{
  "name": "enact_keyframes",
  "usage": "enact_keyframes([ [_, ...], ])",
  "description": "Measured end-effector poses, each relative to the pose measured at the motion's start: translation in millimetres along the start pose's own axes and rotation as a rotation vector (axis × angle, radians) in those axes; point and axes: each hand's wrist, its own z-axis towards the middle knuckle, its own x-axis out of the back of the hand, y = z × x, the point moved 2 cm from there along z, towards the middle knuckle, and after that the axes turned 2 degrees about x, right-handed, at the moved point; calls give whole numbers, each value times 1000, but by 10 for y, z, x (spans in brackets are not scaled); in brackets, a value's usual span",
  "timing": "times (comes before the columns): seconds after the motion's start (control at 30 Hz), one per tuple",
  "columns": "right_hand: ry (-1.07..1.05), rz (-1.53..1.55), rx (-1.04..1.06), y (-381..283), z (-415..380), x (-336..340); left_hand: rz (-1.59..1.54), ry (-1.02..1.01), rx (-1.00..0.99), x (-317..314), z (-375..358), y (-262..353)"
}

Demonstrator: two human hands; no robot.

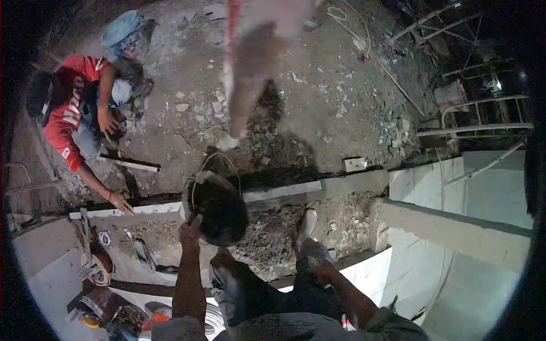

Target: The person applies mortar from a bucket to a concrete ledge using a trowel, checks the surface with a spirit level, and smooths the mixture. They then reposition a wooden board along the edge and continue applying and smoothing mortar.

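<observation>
a person's left hand (pixel 190 227) grips the rim of a dark round basin (pixel 219 209), fingers closed on its near edge, while the right hand (pixel 315 262) rests just right of the basin near a foot, grip impossible to tell. the basin sits beside a rubble-filled trench (pixel 335 224), loose debris not yet cleared. left of the basin, a co-worker in a red shirt (pixel 68 116) crouches, one hand (pixel 120 202) on a pale strip (pixel 125 210). beyond the basin, a blurred limb (pixel 250 79) hangs over the broken concrete floor (pixel 335 102).
</observation>
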Motion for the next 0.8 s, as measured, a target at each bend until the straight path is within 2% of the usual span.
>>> enact_keyframes([
  [0.03,67,71,-97,259,14,183,93,-30,88,-196,-161,-12],
  [0.1,316,-351,-136,-622,-415,127,278,-93,262,-599,-371,-9],
  [0.13,317,-340,-128,-697,-511,338,287,-94,251,-842,-367,-19],
  [0.2,372,-1364,526,-748,-751,646,272,-295,56,-1312,-307,-87],
  [0.23,379,-1249,296,-851,-875,843,281,-353,9,-1584,-312,-64],
  [0.27,440,-1027,229,-650,-996,1066,288,-411,-39,-1856,-320,-40],
  [0.3,515,-799,182,-458,-1122,1285,261,-399,20,-2197,-420,45],
  [0.37,735,-98,80,-116,-1279,1580,249,-385,74,-2697,-239,-96],
  [0.4,802,277,-132,-313,-1412,1628,293,-318,14,-2908,85,-441],
  [0.43,829,401,-59,-627,-1499,1657,320,-288,-16,-3112,203,-549],
  [0.47,928,326,-80,-767,-1518,1695,348,-257,-45,-3316,320,-656],
  [0.5,959,338,-66,-616,-1482,1778,355,-420,-166,-3588,261,-642],
  [0.57,1018,337,-17,-372,-1422,1898,368,-588,-268,-4107,170,-645],
  [0.6,1045,327,25,-304,-1361,1941,606,-561,-238,-4392,146,-609],
  [0.63,1007,388,-29,-201,-1303,1991,846,-530,-209,-4632,179,-624],
  [0.67,1005,401,-45,-132,-1237,2060,863,-536,-201,-4823,265,-703],
  [0.7,997,400,-83,-82,-1152,2137,725,-612,-321,-5000,258,-685],
  [0.73,982,398,-120,-5,-1069,2200,845,-582,-443,-5101,210,-713],
  [0.77,932,424,-67,368,-945,2298,964,-537,-565,-5221,73,-660],
  [0.8,917,434,-77,707,-735,2463,983,-530,-559,-5262,183,-762],
])
